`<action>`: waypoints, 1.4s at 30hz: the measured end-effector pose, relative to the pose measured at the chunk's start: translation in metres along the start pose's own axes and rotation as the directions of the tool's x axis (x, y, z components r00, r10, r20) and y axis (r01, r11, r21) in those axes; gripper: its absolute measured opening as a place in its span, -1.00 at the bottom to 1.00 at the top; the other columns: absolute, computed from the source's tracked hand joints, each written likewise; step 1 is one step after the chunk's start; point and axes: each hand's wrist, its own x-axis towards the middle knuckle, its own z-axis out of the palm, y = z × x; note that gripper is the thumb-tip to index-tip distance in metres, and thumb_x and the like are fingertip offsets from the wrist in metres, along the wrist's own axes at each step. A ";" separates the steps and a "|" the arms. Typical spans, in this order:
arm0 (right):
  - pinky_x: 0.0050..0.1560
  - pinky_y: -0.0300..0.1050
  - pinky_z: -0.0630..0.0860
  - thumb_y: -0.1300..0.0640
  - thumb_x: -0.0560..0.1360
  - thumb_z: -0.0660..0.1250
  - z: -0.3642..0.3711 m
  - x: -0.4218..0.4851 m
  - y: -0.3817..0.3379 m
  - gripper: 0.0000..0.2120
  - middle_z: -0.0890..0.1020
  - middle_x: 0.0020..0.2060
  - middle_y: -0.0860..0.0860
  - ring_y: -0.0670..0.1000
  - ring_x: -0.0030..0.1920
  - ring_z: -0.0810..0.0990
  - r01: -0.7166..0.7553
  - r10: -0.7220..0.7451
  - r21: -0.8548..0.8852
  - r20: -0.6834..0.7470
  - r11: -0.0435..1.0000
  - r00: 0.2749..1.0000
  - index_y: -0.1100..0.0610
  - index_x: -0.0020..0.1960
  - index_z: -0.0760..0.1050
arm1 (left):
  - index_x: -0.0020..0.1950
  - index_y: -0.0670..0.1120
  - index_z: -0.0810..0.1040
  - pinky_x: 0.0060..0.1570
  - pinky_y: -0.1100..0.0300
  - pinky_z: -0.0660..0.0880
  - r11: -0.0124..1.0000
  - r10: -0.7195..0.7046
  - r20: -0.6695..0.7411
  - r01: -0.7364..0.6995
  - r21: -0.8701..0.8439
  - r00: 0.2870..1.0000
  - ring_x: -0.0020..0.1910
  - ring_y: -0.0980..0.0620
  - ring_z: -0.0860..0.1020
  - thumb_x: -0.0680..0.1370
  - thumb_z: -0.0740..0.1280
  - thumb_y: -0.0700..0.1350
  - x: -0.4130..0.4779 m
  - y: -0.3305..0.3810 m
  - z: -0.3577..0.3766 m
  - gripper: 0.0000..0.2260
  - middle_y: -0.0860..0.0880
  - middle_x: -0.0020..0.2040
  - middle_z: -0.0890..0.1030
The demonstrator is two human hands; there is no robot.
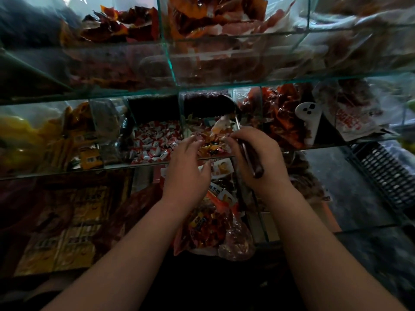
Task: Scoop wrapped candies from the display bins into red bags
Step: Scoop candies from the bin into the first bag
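Dim shop, tiered glass display bins (157,163). Right hand (256,158) is wrapped around a dark scoop handle (251,161) that runs away into the orange wrapped candies (213,145). Left hand (186,162), fingers spread and holding nothing, touches the same pile from its left. Red bag (208,232) hangs below, nearer the left hand.
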 end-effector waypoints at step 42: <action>0.11 -0.04 0.55 0.02 0.52 0.36 0.055 -0.128 -0.021 -0.76 0.57 0.09 -0.05 0.03 0.11 0.58 -0.106 0.274 -0.268 0.732 0.958 0.623 -0.06 0.18 0.55 | 0.63 0.10 0.17 0.55 -0.22 0.07 0.981 -0.135 0.061 0.124 0.151 0.989 0.62 -0.11 -0.02 0.55 0.34 -0.23 -0.126 -0.054 -0.004 -0.30 0.02 0.66 -0.07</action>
